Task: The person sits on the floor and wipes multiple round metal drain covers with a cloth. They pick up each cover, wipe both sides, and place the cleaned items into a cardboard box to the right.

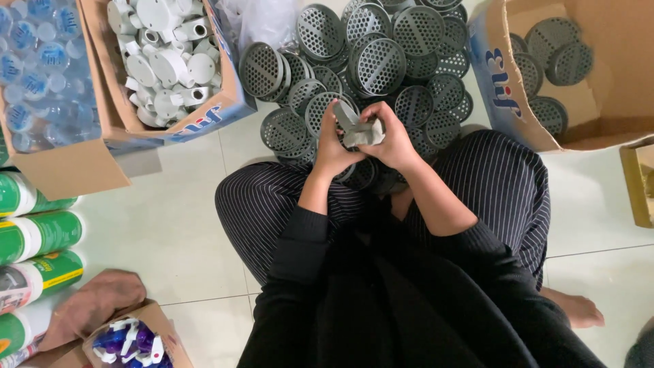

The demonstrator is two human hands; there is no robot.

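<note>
Both my hands meet in front of me over my lap, gripping one small grey plastic part (355, 128). My left hand (332, 146) wraps it from the left and below. My right hand (390, 140) closes over it from the right. Just beyond my hands lies a heap of round grey perforated caps (371, 58) on the white tiled floor. I sit cross-legged in striped trousers and black sleeves.
A cardboard box of white plastic fittings (167, 58) stands at the back left, next to clear bottles (41, 68). A box (524, 116) holding more grey caps is at the right. Green-and-white spray cans (37, 235) and a small box of trigger nozzles (129, 341) lie at the lower left.
</note>
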